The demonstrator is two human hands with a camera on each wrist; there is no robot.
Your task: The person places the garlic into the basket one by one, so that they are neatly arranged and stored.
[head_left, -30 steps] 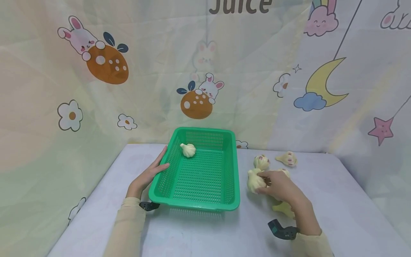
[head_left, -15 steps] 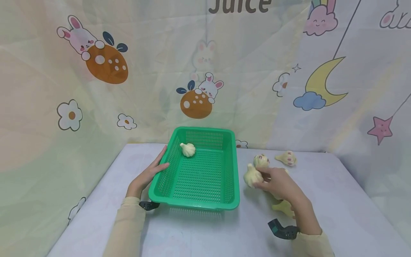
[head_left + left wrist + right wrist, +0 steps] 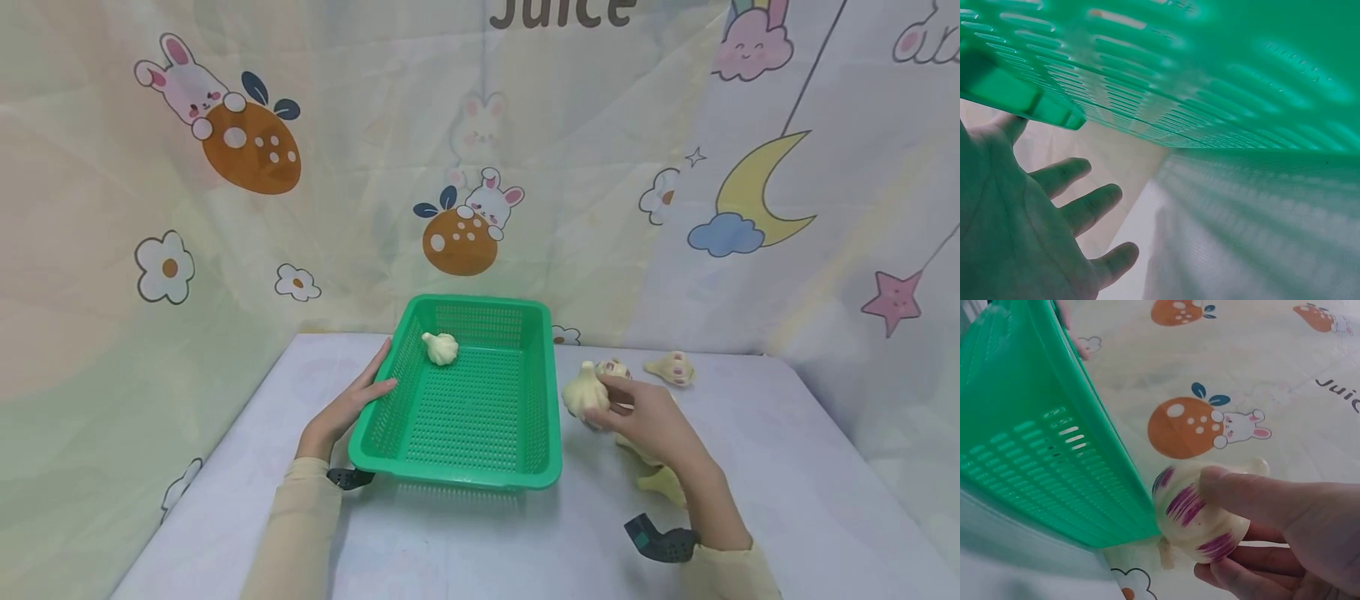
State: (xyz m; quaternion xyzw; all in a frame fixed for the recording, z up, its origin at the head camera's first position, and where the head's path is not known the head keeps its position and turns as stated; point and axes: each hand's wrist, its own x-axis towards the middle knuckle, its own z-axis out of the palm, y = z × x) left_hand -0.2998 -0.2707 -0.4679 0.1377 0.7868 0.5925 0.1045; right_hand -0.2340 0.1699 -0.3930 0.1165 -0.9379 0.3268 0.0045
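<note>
A green slotted plastic basket [image 3: 472,408] stands on the white table, with one pale garlic bulb [image 3: 441,349] at its far left. My left hand [image 3: 347,414] rests against the basket's left side, thumb over the rim. In the left wrist view its fingers [image 3: 1092,209] stretch out straight, spread beside the slotted wall. Between thumb and fingertips, my right hand [image 3: 648,417] holds another garlic bulb [image 3: 583,396] just right of the basket. Purple streaks mark this garlic [image 3: 1194,506] in the right wrist view, its stem pointing away.
Further garlic bulbs lie right of the basket: one behind the held one [image 3: 615,367], one farther right [image 3: 672,368], and a stem-like pale piece [image 3: 663,485] partly hidden under the right wrist. A printed cloth [image 3: 480,150] hangs behind the table.
My right hand has lifted the garlic and brought it up and left toward the basket's right rim, partly covering the bulb behind. The left hand and basket stay in place.
</note>
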